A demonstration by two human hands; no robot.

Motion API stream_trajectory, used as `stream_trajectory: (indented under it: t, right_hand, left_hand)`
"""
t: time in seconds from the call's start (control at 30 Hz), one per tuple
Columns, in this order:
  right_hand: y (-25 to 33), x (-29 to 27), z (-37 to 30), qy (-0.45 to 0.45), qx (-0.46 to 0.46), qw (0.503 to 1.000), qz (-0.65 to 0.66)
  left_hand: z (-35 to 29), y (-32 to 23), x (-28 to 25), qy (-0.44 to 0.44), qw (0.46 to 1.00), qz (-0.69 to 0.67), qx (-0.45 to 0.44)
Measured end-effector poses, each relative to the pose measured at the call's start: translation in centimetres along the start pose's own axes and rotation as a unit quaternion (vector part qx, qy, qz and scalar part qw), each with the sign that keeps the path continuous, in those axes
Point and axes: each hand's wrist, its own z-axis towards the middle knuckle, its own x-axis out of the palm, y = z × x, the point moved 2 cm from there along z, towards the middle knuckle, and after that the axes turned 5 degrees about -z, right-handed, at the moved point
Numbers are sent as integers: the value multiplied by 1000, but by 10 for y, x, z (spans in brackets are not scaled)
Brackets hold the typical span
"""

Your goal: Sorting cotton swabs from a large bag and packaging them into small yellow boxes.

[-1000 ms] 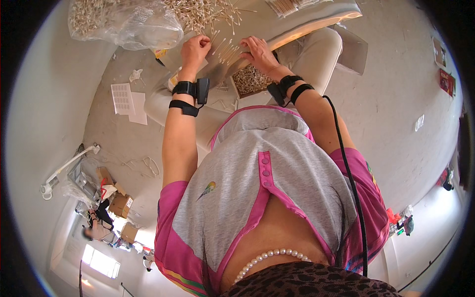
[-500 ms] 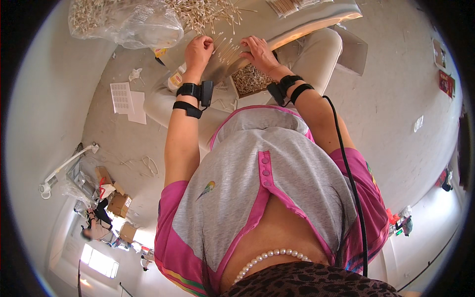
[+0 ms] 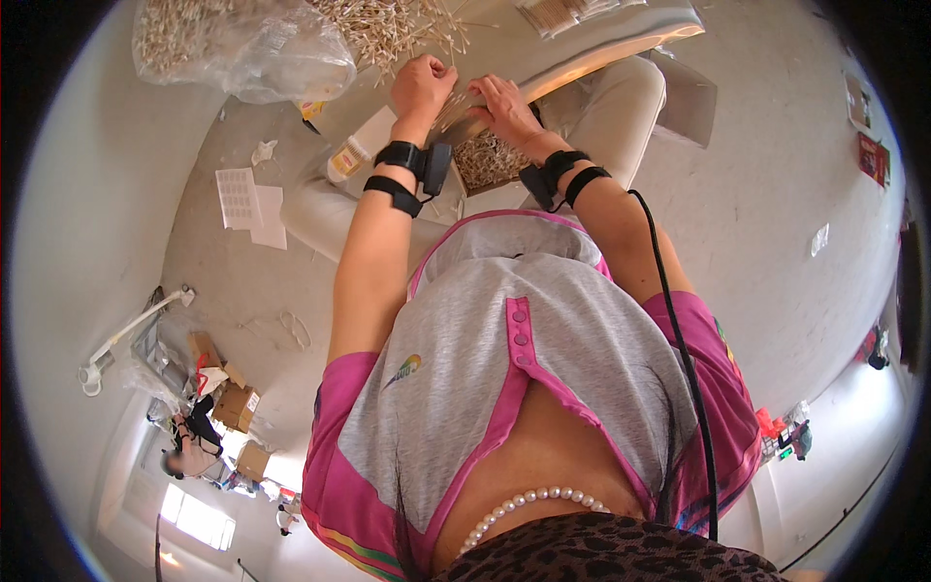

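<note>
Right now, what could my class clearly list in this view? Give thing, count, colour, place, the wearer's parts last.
table: 1, greyish beige, top centre
loose cotton swabs: many, pale, on the table
plastic bag: 1, clear, upper left, swabs inside
swab packs: count unclear, clear wrapping, top edge
swab box: 1, brown, below the table edge
bottle: 1, white, yellow label, left of left wrist
paper sheets: 2, white, left floor
cardboard boxes: at least 2, brown, lower left
cable: 1, black, along right arm
shirt: 1, grey and pink, centre
necklace: 1, white, bottom
left hand: 1, bare, near the swabs
right hand: 1, bare, near the table edge
</note>
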Motion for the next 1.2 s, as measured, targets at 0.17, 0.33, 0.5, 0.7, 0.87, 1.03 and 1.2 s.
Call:
stream_trajectory:
  t: [0.17, 0.33, 0.5, 0.7, 0.87, 1.03, 1.2]
  right_hand:
    - [-2, 1, -1, 19, 6, 1000, -10]
    - [2, -2, 0, 9, 3, 1000, 7]
    - [0, -3, 0, 2, -2, 1000, 8]
    - [2, -3, 0, 1, -2, 1000, 5]
    - [4, -6, 1, -3, -11, 1000, 6]
    - [6, -7, 1, -3, -9, 1000, 2]
    - [7, -7, 1, 5, -4, 1000, 7]
  left_hand:
    - [8, -6, 12, -5, 998, 70, -5]
    - [17, 4, 7, 1, 996, 89, 2]
    - [34, 0, -8, -29, 985, 114, 129]
    - [46, -10, -17, -53, 940, 213, 262]
    - [54, -14, -16, -41, 924, 242, 293]
    - [62, -8, -18, -43, 909, 262, 320]
    - [69, -7, -29, -34, 895, 248, 370]
